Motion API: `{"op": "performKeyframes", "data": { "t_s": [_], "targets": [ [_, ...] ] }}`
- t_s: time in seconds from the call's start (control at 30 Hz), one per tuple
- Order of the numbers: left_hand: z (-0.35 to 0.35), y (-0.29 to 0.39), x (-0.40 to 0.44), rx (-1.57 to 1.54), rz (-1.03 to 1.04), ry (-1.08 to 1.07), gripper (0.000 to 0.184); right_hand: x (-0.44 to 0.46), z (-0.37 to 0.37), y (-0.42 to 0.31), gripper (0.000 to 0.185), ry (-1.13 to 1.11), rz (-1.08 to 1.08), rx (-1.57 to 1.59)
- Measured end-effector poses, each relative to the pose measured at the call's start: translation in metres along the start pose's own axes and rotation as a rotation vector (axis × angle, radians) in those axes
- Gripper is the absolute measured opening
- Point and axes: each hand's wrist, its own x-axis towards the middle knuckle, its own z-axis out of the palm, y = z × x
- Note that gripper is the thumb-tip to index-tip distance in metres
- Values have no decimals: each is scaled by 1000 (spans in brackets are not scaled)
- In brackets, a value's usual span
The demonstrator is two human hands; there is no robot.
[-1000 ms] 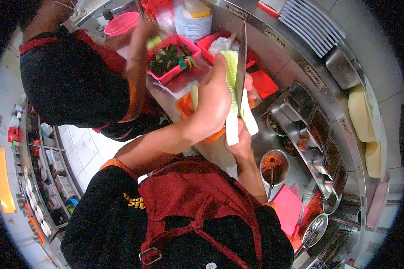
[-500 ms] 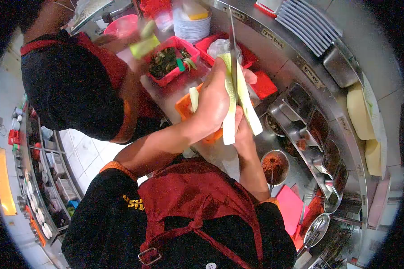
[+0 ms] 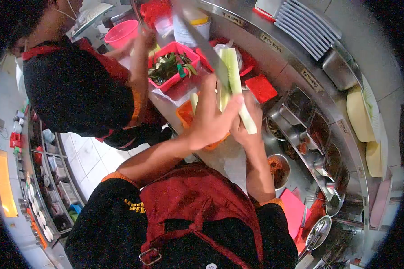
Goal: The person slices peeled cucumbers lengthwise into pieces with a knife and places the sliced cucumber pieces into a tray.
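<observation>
My left hand (image 3: 208,112) is wrapped around peeled-looking, pale green lengths of cucumber (image 3: 231,67), its thumb pressed across the front strip. One long strip points up and away and slants down past my right hand. Another cut piece shows between the left fingers. Beside it, my right hand (image 3: 248,119) is closed, in line with a long knife (image 3: 204,45) whose blade tilts to the upper left and is blurred. The knife's handle is hidden behind the hands and cucumber. Below the hands is an orange container (image 3: 184,112), partly covered, with a pale piece at its edge.
A co-worker (image 3: 76,89) stands close on the left, near a pink basket (image 3: 168,85) of green leaves. Stacked plates (image 3: 191,33) are behind. To the right are a red board (image 3: 261,88), a bowl of reddish paste (image 3: 278,170) and metal containers (image 3: 318,125).
The knife has swung from nearly upright to a leftward tilt. The cucumber pieces have shifted in my hands, and my left thumb has come over the front strip. The co-worker's arms have moved.
</observation>
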Motion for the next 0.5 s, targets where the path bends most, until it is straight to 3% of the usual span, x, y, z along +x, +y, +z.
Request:
{"op": "performKeyframes", "data": {
  "t_s": [0.07,0.13,0.2,0.23,0.27,0.37,0.5],
  "targets": [
    [1,5,-2,74,44,-11,51,1,-5,8,24,-20,-44,-172],
    [1,12,6,111,84,0,47,7,-5,15,23,89,-255,-257],
    [-6,17,12,-25,-136,-188,35,14,-8,15,26,83,-232,-342],
    [-1,16,14,-78,0,-43,27,19,-10,17,28,134,-293,-355],
    [-2,14,15,-79,4,-42,27,22,-12,18,32,186,-353,-369],
    [-13,6,23,96,337,-77,27,28,-19,18,34,211,-438,-435],
    [-18,17,23,148,331,-132,29,32,-24,16,32,221,-507,-442]
  ]
}}
